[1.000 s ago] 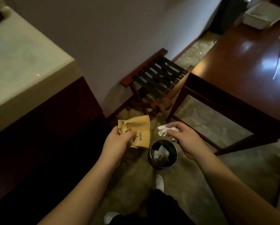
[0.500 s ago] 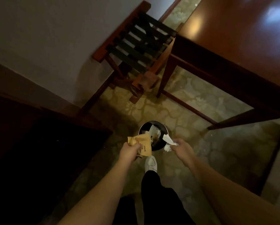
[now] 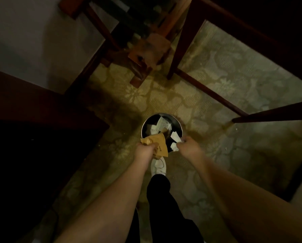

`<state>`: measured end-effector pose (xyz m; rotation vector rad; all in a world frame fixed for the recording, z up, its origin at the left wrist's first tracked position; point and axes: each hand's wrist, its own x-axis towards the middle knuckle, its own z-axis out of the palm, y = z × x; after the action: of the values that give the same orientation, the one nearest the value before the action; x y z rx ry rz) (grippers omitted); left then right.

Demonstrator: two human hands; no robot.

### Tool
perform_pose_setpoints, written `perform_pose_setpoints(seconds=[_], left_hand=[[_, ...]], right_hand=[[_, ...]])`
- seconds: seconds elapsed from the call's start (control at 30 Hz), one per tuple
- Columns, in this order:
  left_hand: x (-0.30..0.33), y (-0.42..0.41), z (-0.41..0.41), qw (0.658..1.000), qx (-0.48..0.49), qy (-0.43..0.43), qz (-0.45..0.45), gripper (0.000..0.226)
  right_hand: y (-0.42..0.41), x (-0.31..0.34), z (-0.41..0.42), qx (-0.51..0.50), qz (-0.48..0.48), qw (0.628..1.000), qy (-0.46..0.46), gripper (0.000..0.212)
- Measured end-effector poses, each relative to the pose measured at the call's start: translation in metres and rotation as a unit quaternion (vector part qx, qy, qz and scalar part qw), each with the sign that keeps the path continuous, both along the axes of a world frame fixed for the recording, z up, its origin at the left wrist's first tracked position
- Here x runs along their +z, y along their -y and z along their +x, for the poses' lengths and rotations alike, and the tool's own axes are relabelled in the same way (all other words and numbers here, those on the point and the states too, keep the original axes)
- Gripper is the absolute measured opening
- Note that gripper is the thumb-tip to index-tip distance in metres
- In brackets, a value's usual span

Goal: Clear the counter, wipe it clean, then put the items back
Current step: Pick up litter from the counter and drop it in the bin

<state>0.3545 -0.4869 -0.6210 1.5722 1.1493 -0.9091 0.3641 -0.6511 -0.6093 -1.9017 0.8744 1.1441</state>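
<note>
A small round metal bin (image 3: 144, 124) stands on the floor below me with white paper scraps inside. My left hand (image 3: 144, 152) grips a crumpled tan paper bag (image 3: 160, 143) over the bin's near left rim. My right hand (image 3: 188, 146) pinches a crumpled white tissue (image 3: 174, 141) over the bin's near right rim. Both arms reach straight down. The counter is out of view.
A folding wooden luggage rack (image 3: 143, 50) stands against the wall beyond the bin. A dark wooden table's legs and crossbar (image 3: 208, 88) frame the right side. A dark cabinet (image 3: 33, 128) fills the left. My white shoe (image 3: 158, 166) is just short of the bin on patterned carpet.
My view has tilted down and both hands have dropped lower, from above the bin to just over its near rim, still holding the bag and the tissue.
</note>
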Motion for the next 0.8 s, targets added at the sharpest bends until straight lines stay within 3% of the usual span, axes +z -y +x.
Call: perform_pose_setpoints(seconds=[0.23, 0.33, 0.53, 0.8], left_hand=[[-0.029, 0.005, 0.021, 1.0, -0.022, -0.004, -0.009, 0.058], [-0.03, 0.001, 0.023, 1.0, -0.028, -0.003, -0.011, 0.034], [-0.01, -0.016, 0.014, 0.997, -0.075, -0.012, -0.024, 0.011], [0.083, -0.047, 0.019, 0.986, -0.149, 0.068, -0.01, 0.02]], right_hand=[[-0.007, -0.029, 0.02, 0.052, 0.014, 0.998, 0.016, 0.056], [-0.005, -0.026, 0.022, 0.073, 0.019, 0.997, 0.021, 0.06], [-0.001, -0.012, 0.013, 0.097, 0.001, 0.995, 0.03, 0.047], [-0.007, 0.069, 0.008, 0.198, 0.009, 0.978, 0.068, 0.027]])
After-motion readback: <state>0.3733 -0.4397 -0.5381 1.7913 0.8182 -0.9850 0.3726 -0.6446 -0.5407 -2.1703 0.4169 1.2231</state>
